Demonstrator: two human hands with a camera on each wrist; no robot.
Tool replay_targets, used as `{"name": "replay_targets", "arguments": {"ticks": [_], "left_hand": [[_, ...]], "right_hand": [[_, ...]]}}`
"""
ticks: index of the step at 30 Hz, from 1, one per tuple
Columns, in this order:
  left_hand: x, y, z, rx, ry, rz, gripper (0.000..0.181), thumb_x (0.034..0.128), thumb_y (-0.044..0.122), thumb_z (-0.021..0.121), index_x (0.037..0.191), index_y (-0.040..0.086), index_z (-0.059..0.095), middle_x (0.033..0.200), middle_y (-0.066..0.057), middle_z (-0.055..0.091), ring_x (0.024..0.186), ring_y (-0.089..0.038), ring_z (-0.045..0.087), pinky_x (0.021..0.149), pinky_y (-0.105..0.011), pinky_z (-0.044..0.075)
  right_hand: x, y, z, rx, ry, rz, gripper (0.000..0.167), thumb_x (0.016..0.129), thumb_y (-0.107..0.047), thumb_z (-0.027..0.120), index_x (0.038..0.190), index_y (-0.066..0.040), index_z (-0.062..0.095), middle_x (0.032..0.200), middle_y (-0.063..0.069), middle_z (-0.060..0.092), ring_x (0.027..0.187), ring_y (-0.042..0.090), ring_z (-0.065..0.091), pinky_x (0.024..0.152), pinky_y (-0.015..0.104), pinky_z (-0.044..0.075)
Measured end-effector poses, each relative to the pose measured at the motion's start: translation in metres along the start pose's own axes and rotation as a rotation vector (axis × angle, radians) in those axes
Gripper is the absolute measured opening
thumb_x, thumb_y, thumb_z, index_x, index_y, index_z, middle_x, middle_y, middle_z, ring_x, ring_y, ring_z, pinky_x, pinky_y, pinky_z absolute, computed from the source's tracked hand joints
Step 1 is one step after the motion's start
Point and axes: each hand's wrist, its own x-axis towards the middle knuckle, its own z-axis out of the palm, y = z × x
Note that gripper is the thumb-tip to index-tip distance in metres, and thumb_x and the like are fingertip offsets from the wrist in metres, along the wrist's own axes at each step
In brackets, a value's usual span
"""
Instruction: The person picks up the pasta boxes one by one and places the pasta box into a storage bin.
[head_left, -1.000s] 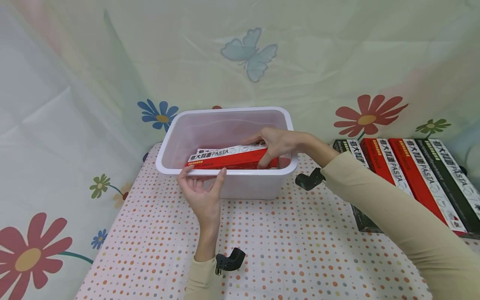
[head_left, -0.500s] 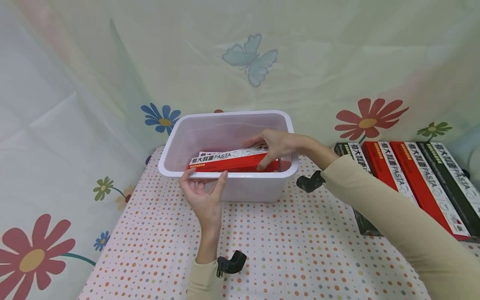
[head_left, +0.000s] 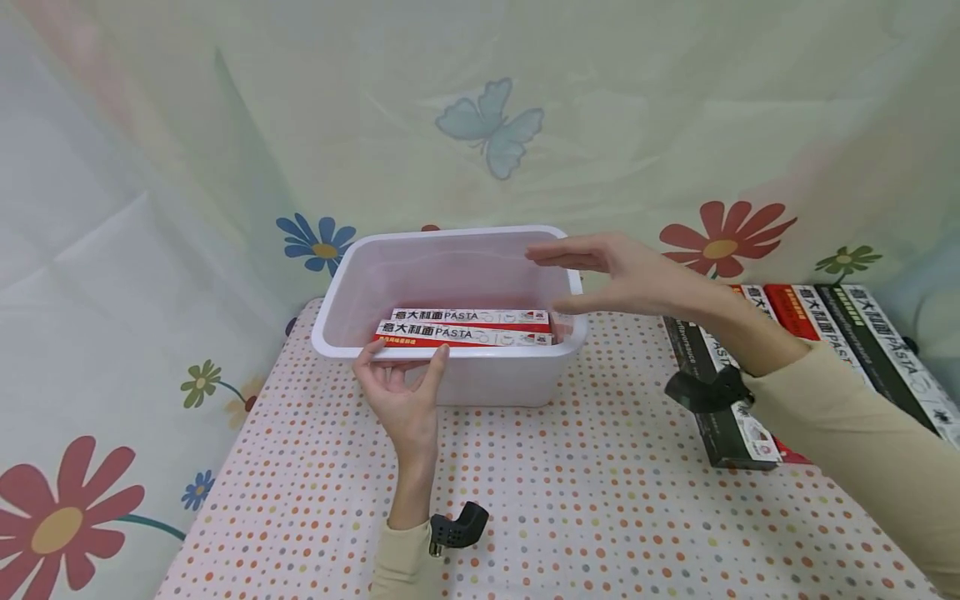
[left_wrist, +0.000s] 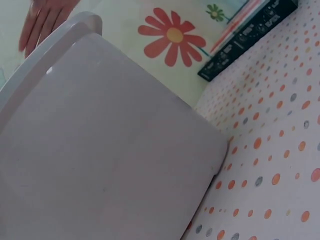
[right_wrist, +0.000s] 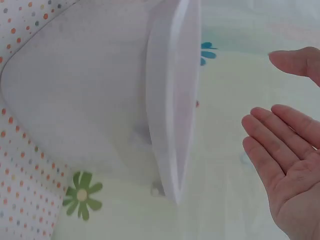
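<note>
A white plastic tub (head_left: 495, 379) stands mid-table in the head view, its wall (left_wrist: 110, 130) filling much of the left wrist view. My left hand (head_left: 397, 408) grips its front rim, fingers and thumb at the edge. Inside lie two pasta boxes side by side, a rear one (head_left: 468, 316) and a red and white front one (head_left: 457, 335). My right hand (head_left: 626, 271) hovers at the tub's right rim, fingers straight, thumb apart, holding nothing. In the right wrist view the same hand (right_wrist: 292, 165) shows a bare palm and spread thumb.
On the right of the table several pasta boxes lie in a row: a black one (head_left: 723, 421) nearest the tub, red ones, and a dark green one (head_left: 877, 350) farther right. My right forearm covers part of them. A printed cloth (head_left: 600, 150) hangs behind the tub.
My right hand has let go of the red pasta box, now flat in the tub, and moved up and right to the rim. My left hand has stayed on the front rim.
</note>
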Motion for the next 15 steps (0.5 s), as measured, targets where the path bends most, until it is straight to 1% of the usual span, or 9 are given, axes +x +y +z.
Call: {"name": "replay_targets", "arguments": {"ticks": [1,3,4,5,8,9,10,11,15], "left_hand": [[0.0,0.0,0.0,0.0,0.005,0.001,0.075,0.0833,-0.011,0.08,0.141,0.004,0.034,0.149,-0.015,0.047,0.115,-0.033,0.06,0.095,-0.04,0.064],[0.001,-0.001,0.001,-0.003,0.019,0.004,0.076,0.0829,-0.012,0.08,0.141,0.004,0.034,0.148,-0.017,0.048,0.114,-0.035,0.06,0.094,-0.04,0.064],[0.002,-0.001,0.001,-0.004,0.025,0.006,0.076,0.0828,-0.012,0.08,0.141,0.004,0.034,0.148,-0.018,0.048,0.113,-0.038,0.059,0.094,-0.039,0.064],[0.002,-0.001,0.001,-0.003,0.033,0.008,0.077,0.0827,-0.012,0.081,0.141,0.005,0.034,0.148,-0.019,0.048,0.114,-0.04,0.058,0.095,-0.039,0.064],[0.003,0.0,0.002,-0.003,0.055,0.016,0.077,0.082,-0.011,0.082,0.141,0.005,0.035,0.146,-0.022,0.049,0.116,-0.047,0.056,0.096,-0.036,0.064],[0.004,0.001,0.002,0.0,0.061,0.017,0.077,0.0818,-0.011,0.082,0.141,0.005,0.035,0.146,-0.022,0.049,0.116,-0.047,0.056,0.096,-0.035,0.064],[0.004,0.002,0.001,0.006,0.066,0.019,0.077,0.0819,-0.01,0.083,0.141,0.005,0.035,0.146,-0.022,0.049,0.116,-0.048,0.056,0.096,-0.035,0.063],[0.004,0.003,0.001,0.011,0.071,0.021,0.077,0.0819,-0.01,0.083,0.14,0.005,0.035,0.145,-0.023,0.049,0.116,-0.048,0.056,0.096,-0.034,0.063],[0.006,0.004,0.0,0.014,0.086,0.019,0.075,0.0834,-0.007,0.083,0.14,0.006,0.037,0.144,-0.022,0.05,0.112,-0.045,0.057,0.094,-0.032,0.063]], "right_hand": [[-0.009,-0.001,-0.004,-0.008,0.023,0.01,0.064,0.092,-0.01,0.08,0.151,-0.007,0.055,0.153,0.011,0.056,0.145,0.032,0.048,0.118,0.064,0.042],[-0.028,-0.001,-0.011,-0.04,0.071,0.044,0.066,0.092,-0.013,0.082,0.152,-0.012,0.055,0.153,0.008,0.057,0.145,0.029,0.048,0.115,0.062,0.046],[-0.037,0.001,-0.014,-0.064,0.094,0.059,0.068,0.091,-0.014,0.083,0.152,-0.015,0.055,0.153,0.007,0.057,0.144,0.029,0.049,0.114,0.057,0.05],[-0.046,0.004,-0.016,-0.087,0.116,0.071,0.069,0.091,-0.014,0.083,0.153,-0.016,0.054,0.152,0.007,0.057,0.144,0.029,0.049,0.112,0.058,0.051],[-0.073,0.016,-0.02,-0.158,0.173,0.11,0.07,0.09,-0.014,0.084,0.153,-0.018,0.055,0.153,0.008,0.057,0.143,0.032,0.049,0.109,0.066,0.05],[-0.082,0.022,-0.02,-0.176,0.189,0.119,0.07,0.089,-0.014,0.084,0.153,-0.017,0.054,0.153,0.011,0.056,0.142,0.036,0.048,0.105,0.073,0.048],[-0.09,0.027,-0.021,-0.195,0.202,0.136,0.07,0.09,-0.014,0.084,0.153,-0.016,0.054,0.153,0.013,0.056,0.141,0.038,0.048,0.103,0.075,0.048],[-0.097,0.033,-0.021,-0.207,0.214,0.152,0.07,0.09,-0.013,0.083,0.154,-0.016,0.053,0.153,0.016,0.055,0.14,0.042,0.047,0.098,0.083,0.043],[-0.121,0.052,-0.02,-0.223,0.25,0.224,0.068,0.095,-0.015,0.078,0.156,-0.014,0.05,0.154,0.025,0.051,0.136,0.051,0.045,0.091,0.09,0.038]]}}
